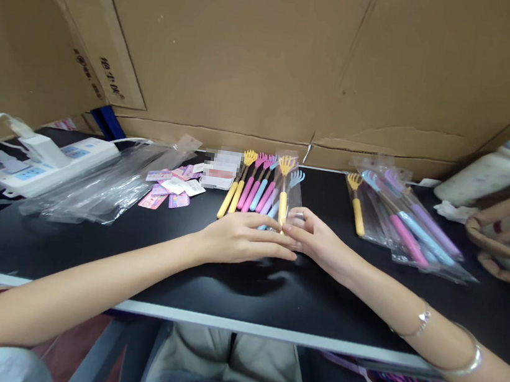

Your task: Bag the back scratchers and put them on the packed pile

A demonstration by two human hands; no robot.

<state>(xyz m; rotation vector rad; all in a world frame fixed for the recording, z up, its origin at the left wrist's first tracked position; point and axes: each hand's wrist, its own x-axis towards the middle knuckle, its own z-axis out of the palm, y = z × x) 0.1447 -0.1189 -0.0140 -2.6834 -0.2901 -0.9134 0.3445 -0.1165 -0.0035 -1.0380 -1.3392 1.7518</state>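
Note:
A yellow back scratcher (pixel 282 204) with a claw head stands in a clear plastic bag (pixel 295 196) between my hands. My right hand (pixel 317 237) pinches the lower end of the bag around the handle with thumb and fingers. From the other side, my left hand (pixel 246 238) reaches across with its fingers stretched out against the bottom of the bag; its fingertips are partly hidden. Just behind lies a row of loose back scratchers (pixel 252 184) in yellow, pink, blue and purple, their claws pointing away from me.
Several bagged back scratchers (pixel 413 221) lie at the right, beside a loose-looking yellow one (pixel 356 207). Small printed cards (pixel 173 185), clear bags (pixel 106 178) and a white power strip (pixel 56 165) are at the left. A bottle (pixel 493 169) leans far right; cardboard (pixel 254 53) walls the back.

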